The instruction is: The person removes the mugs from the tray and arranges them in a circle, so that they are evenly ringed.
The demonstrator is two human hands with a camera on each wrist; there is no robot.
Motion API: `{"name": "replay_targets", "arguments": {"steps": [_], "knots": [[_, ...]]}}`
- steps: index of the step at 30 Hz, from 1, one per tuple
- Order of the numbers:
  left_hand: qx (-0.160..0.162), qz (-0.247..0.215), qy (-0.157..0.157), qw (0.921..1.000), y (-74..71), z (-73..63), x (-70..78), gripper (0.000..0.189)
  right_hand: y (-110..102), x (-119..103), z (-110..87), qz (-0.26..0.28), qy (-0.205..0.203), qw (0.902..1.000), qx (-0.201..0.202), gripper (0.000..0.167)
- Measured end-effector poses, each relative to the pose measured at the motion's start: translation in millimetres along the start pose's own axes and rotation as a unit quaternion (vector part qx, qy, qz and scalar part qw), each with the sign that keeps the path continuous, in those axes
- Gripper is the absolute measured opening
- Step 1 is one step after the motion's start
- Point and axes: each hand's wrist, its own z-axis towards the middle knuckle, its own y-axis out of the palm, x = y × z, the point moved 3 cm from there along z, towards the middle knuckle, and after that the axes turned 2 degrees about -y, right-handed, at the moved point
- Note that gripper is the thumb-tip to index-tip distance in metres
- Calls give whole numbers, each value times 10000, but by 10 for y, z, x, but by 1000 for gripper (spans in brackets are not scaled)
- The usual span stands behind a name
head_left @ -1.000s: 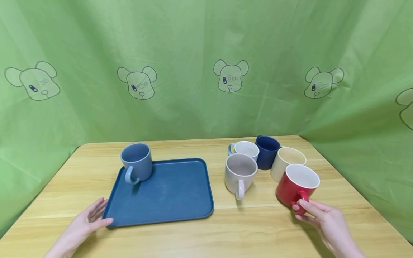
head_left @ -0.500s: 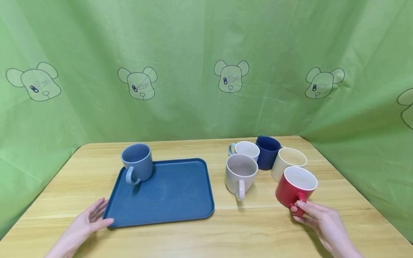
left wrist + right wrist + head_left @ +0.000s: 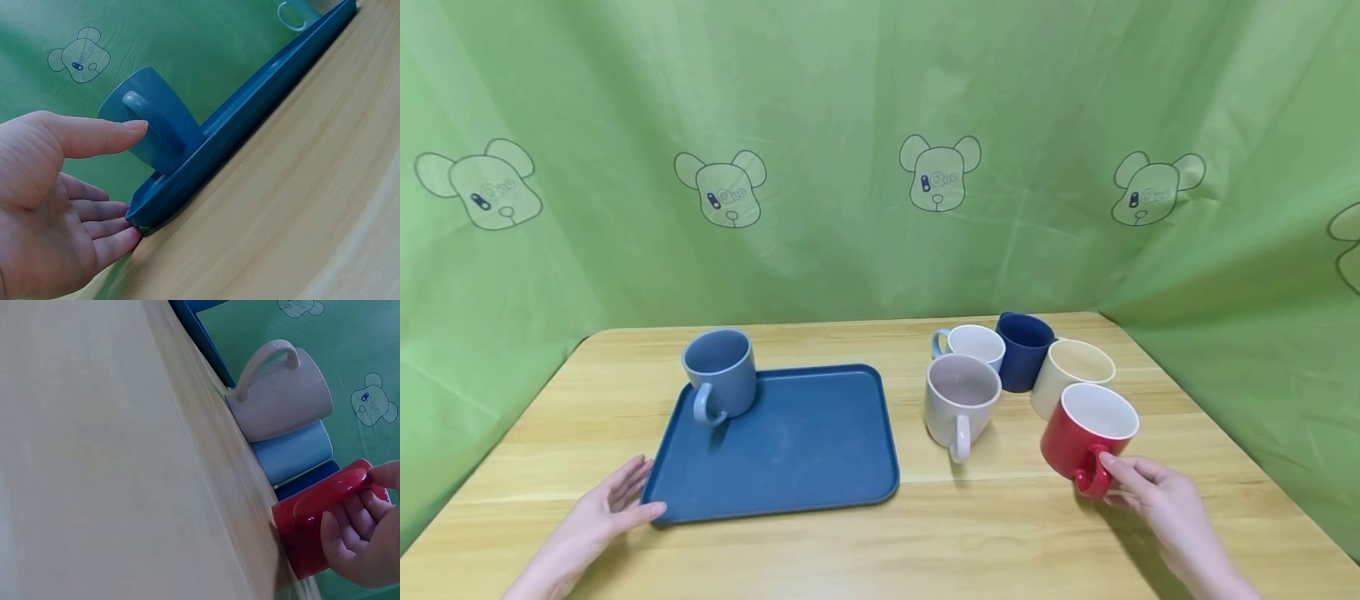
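At the right, a red mug [image 3: 1081, 440] with a white inside is gripped at its handle by my right hand [image 3: 1167, 510]. The thumb lies at the top of the handle and the fingers curl behind it, as the right wrist view [image 3: 369, 540] shows. Nearly straight fingers of my left hand [image 3: 591, 521] touch the left end of a dark blue tray [image 3: 797, 454]. Its thumb is near the tray's front left corner. A greyish blue mug [image 3: 735, 387] stands upright at the back left of this tray, handle toward me.
Left of the red mug is a pale grey mug [image 3: 951, 421]. Behind stand a light blue mug with a white inside [image 3: 992, 360], a navy mug [image 3: 1018, 375] and a cream mug [image 3: 1051, 387]. A green curtain [image 3: 827, 267] surrounds the wooden table [image 3: 865, 558].
The red mug has shifted slightly left, and my right thumb has moved higher on its handle. My left hand stays at the tray's edge.
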Motion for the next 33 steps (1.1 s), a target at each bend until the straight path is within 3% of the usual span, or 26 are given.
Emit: {"name": "replay_targets", "arguments": {"steps": [3, 9, 12, 16, 21, 25, 28, 33], "knots": [[4, -2, -23, 10000, -5, 1, 7, 92, -38, 1, 20, -365, -17, 9992, 175, 18], [-12, -15, -111, 9999, -16, -3, 14, 93, -155, 8, 148, -416, -752, 9954, 415, 9], [-5, -13, -119, 9999, -21, -9, 11, 94, -114, -181, 124, -665, -1028, 9908, 579, 10], [6, 6, -81, 10000, -22, -16, 3, 93, 14, -466, 87, -591, -1289, 9877, 656, 11], [24, 28, -34, 10000, -24, -12, 1, 93, 240, -721, 116, -518, -1425, 9882, 219, 17], [36, 5, 26, 10000, -18, -10, 13, 93, 503, -963, 99, -1296, -1542, 9793, -186, 33], [35, -27, 26, 10000, -10, -7, 24, 93, 724, -1102, 101, -1572, -1701, 9719, -428, 42], [36, 10, -44, 10000, -4, 8, 29, 93, 1092, -1276, 128, -1179, -1943, 9700, -860, 39]]}}
